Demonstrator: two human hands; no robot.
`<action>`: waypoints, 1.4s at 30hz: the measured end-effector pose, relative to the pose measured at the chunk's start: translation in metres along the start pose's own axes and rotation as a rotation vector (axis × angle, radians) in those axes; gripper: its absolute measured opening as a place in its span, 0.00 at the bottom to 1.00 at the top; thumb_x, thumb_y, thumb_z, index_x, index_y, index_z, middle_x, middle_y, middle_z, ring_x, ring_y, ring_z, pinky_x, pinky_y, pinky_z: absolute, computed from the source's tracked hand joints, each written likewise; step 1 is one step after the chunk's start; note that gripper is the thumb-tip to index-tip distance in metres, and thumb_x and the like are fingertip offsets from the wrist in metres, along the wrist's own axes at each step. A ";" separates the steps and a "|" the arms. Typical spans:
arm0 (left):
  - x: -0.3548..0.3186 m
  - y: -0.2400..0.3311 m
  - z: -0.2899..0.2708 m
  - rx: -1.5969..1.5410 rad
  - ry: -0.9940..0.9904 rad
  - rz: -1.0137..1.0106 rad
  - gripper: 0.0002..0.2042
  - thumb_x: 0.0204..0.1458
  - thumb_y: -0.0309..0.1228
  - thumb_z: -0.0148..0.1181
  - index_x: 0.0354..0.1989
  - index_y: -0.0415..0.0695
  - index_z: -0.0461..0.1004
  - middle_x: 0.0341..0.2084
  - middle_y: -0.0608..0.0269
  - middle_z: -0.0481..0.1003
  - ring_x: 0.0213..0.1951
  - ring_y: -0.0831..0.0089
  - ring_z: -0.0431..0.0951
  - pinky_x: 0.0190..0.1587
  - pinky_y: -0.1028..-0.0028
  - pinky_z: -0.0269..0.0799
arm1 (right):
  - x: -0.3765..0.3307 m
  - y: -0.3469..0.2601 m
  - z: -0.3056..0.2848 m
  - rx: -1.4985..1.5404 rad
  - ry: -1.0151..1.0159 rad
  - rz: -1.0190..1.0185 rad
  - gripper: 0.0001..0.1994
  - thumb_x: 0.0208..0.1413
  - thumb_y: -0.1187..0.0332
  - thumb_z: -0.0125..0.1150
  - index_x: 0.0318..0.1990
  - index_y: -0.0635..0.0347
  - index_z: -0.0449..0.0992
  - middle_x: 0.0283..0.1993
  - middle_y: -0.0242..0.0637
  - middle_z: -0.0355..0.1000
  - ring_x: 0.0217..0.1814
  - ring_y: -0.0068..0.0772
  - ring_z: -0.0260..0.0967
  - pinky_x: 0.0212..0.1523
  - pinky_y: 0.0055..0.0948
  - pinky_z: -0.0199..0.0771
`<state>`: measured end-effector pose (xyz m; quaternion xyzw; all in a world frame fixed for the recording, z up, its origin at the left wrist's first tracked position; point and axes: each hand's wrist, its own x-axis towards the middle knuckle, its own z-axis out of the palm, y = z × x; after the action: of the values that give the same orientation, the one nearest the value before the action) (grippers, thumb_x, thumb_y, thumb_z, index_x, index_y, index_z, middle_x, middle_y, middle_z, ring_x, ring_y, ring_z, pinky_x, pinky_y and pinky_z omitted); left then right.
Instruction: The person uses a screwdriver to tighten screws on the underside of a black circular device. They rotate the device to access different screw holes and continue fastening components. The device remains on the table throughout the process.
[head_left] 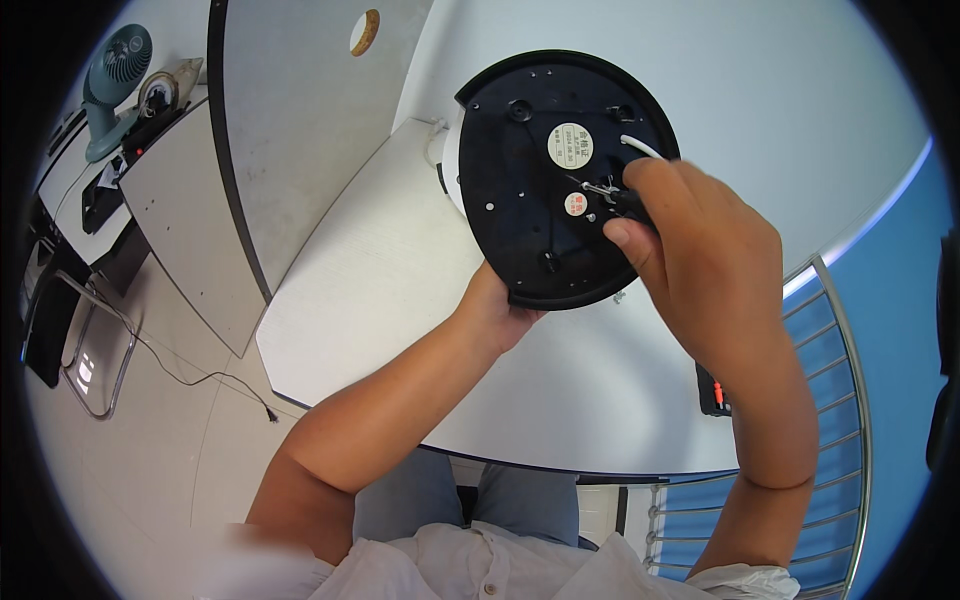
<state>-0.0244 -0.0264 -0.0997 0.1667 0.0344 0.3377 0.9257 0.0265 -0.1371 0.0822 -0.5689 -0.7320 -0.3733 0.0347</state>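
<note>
Tilted up in front of me is a round appliance, its black underside (520, 235) facing me, with round stickers, screw holes and a white cord (642, 147). Part of its white body (452, 165) shows at the left edge. My left hand (508, 312) grips the lower rim, its fingers partly hidden behind the base. My right hand (705, 235) is closed around a dark-handled tool with slim metal jaws (600, 188), probably pliers. The tool's tip is against or just above the underside, between the two stickers; contact cannot be made out.
The appliance is above a white table (360, 300) with a grey partition (300, 120) on its left. Small metal bits (619, 297) lie near the base. A black case (712, 392) sits at the right, near a metal rail (845, 400). A green fan (115, 75) stands far left.
</note>
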 end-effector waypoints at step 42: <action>-0.001 0.002 0.002 0.004 0.027 0.005 0.23 0.56 0.41 0.57 0.58 0.45 0.65 0.50 0.62 0.73 0.51 0.69 0.74 0.53 0.68 0.73 | 0.001 0.016 0.012 0.075 0.070 0.011 0.15 0.44 0.73 0.65 0.38 0.58 0.65 0.36 0.38 0.66 0.37 0.41 0.69 0.30 0.37 0.70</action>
<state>-0.0262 -0.0260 -0.0975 0.1640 0.0471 0.3422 0.9240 0.0441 -0.1284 0.0817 -0.5579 -0.7405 -0.3652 0.0838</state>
